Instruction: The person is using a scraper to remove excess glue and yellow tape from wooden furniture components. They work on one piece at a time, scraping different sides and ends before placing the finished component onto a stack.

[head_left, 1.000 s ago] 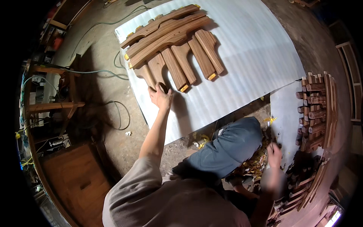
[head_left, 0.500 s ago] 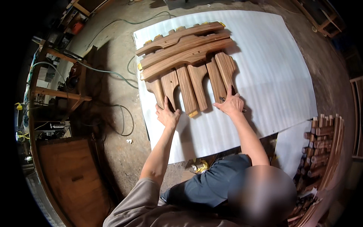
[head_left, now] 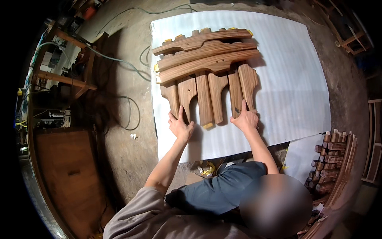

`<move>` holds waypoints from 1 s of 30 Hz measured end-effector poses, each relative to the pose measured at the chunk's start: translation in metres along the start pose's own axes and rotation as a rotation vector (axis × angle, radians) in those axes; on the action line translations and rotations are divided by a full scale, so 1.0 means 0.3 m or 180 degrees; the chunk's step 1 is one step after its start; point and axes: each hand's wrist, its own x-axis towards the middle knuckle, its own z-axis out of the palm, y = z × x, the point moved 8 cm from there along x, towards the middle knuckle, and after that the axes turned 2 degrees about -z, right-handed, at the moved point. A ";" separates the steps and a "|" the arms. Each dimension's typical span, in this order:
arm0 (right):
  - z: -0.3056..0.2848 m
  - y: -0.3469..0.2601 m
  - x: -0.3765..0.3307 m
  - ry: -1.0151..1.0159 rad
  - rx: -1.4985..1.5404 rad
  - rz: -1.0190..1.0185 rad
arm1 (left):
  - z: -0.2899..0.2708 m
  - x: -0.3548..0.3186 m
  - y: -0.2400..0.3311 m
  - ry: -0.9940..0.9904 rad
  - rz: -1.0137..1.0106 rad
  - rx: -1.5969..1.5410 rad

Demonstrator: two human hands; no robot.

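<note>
Wooden slats (head_left: pixel 207 75) fanned out on a white foam sheet (head_left: pixel 294 79) (spread over the floor).
Left hand (head_left: pixel 180 127) and right hand (head_left: pixel 246 118) press flat on the slat ends, fingers apart, clamping nothing.

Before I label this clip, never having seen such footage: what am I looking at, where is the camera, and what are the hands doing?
The camera sits on a person's head and looks down through a fisheye lens, so straight edges bend. No machine here: two bare hands. The left hand and right hand press on the near ends of a wooden slat panel: upright slats joined by three curved rails. It lies flat on a white sheet spread over a concrete floor. Neither hand grips anything; the fingers lie spread on the wood. A second slatted piece sits at the right. Cables trail at the left.
</note>
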 end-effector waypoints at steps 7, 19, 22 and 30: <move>-0.071 0.004 -0.041 0.0025 0.0041 -0.0120 | -0.083 -0.054 0.019 -0.0499 -0.0054 0.0033; -0.069 0.412 -0.221 0.0605 0.2048 0.0559 | -0.281 0.204 0.459 -0.0107 0.2237 -0.0224; -0.018 0.531 -0.429 0.0529 0.3122 0.0887 | -0.113 0.410 0.568 0.0173 0.2736 0.0665; 0.066 0.786 -1.115 0.0831 0.2959 0.1936 | 0.009 0.544 0.688 -0.1284 0.1790 0.1142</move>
